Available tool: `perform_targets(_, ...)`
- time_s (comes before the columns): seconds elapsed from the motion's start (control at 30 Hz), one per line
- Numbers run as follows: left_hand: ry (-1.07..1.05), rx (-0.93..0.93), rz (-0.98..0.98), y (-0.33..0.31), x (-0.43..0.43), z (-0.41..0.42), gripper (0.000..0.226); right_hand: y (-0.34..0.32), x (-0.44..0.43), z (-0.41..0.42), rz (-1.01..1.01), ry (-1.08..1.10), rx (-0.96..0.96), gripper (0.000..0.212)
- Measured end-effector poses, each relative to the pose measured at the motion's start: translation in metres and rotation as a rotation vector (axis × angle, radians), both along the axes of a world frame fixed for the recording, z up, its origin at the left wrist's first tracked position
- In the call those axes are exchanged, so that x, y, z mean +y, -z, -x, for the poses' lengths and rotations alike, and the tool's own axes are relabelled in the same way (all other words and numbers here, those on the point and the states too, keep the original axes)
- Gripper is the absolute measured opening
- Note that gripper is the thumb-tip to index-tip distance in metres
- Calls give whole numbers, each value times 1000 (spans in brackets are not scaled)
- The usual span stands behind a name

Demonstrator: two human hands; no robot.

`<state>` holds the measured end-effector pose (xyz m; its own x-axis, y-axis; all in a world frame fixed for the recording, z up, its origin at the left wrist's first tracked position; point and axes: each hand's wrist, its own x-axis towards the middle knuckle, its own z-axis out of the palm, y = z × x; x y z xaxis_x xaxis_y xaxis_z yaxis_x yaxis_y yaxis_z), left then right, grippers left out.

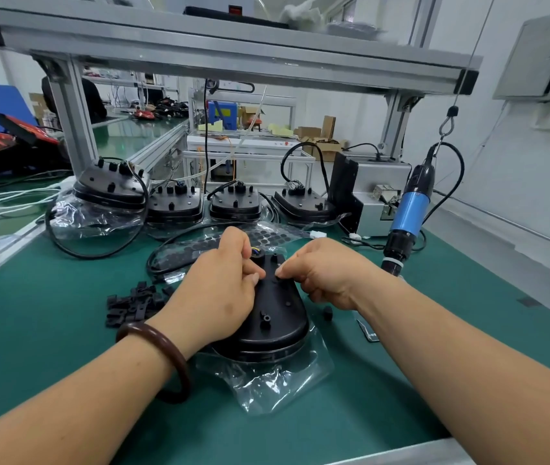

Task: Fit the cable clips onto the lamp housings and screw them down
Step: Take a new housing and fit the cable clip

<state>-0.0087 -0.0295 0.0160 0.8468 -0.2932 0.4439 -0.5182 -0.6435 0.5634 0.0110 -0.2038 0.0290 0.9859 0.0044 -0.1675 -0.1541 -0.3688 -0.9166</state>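
1. Green matting (65,330) covers a factory bench under an aluminium frame (233,58). More benches stand behind it.
2. One lamp housing (277,317) lies back-up at the centre of the mat, directly in front of the person. It rests on a clear plastic bag (277,387), probably so the lens face underneath does not get scratched.
3. The left hand (220,290) lies over the housing's left side and the right hand (324,273) comes in from the right.
   - Both have their fingers curled in.
   - The thumb tips almost meet over one spot on the upper back, near the coloured wires (255,252).
   - Whatever sits under the thumbs is too small and dark to see, so I cannot tell if either hand pinches a clip or only presses the shell.
4. By their position, the hands look to be seating a clip next to the wire entry, one hand steadying while the other pushes. The screwing step has not begun.
5. A heap of loose black cable clips (134,302) lies on the mat just left of the left wrist, an easy reach for that hand.
6. A blue electric screwdriver (408,216) hangs tip-down from a hook on the right, near the right hand and untouched. A screw feeder box (384,182) stands just behind it.
7. Four more housings (235,203) wait in a row at the back, cables attached and some in bags. They are likely queued for the same job.
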Motion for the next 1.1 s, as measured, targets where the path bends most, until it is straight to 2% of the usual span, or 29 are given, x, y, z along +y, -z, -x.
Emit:
perform_targets(0.27, 6, -22, -5, 0, 0, 2, 32, 2, 0, -1, 30, 11, -12, 38)
perform_targets(0.5, 14, -40, 0, 0, 0, 5, 29, 1, 0, 1, 22, 24, 7, 33)
perform_targets(0.6, 22, -47, 7, 1, 0, 6, 30, -2, 0, 2, -5, 21, 39, 20)
perform_targets(0.87, 92, -60, -63, -1, -1, 7, 34, -7, 1, 5, -3, 37, 88, 36)
perform_targets(1.1, 127, -13, -125, -4, 0, 11, 25, -12, 3, 6, 34, 31, 95, 36)
